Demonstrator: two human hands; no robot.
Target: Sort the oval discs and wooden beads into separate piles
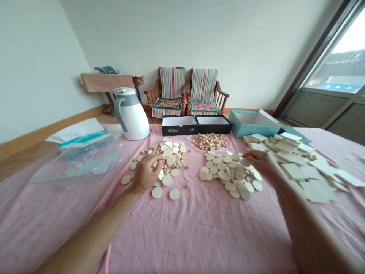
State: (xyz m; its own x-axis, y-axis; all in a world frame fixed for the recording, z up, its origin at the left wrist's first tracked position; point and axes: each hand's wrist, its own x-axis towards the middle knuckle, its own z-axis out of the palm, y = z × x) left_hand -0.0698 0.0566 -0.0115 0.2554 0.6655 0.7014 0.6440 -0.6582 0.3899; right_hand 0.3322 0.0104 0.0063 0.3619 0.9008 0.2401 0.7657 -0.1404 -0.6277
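Note:
On the left, a loose heap of round wooden discs [170, 161] lies mixed with small wooden beads [178, 164]. My left hand [146, 171] is at the heap's left side, thumb and fingers closed on a pale wooden disc [155, 164]. A second heap of wooden discs [225, 167] spreads out on the right. Over its right edge my right hand [261, 160] points inward, fingers bent and pinched at a wooden disc [245, 162]; the fingertips are partly hidden. Several discs lie apart near the left heap, among them one disc [174, 194] toward me.
Square wooden tiles [296, 171] are piled at right, beside a light-blue box [251, 127]. Two black boxes [180, 131] stand behind a bead pile [211, 141]. A white jug [134, 118] and clear plastic bags [82, 160] occupy the left of the pink cloth [199, 232].

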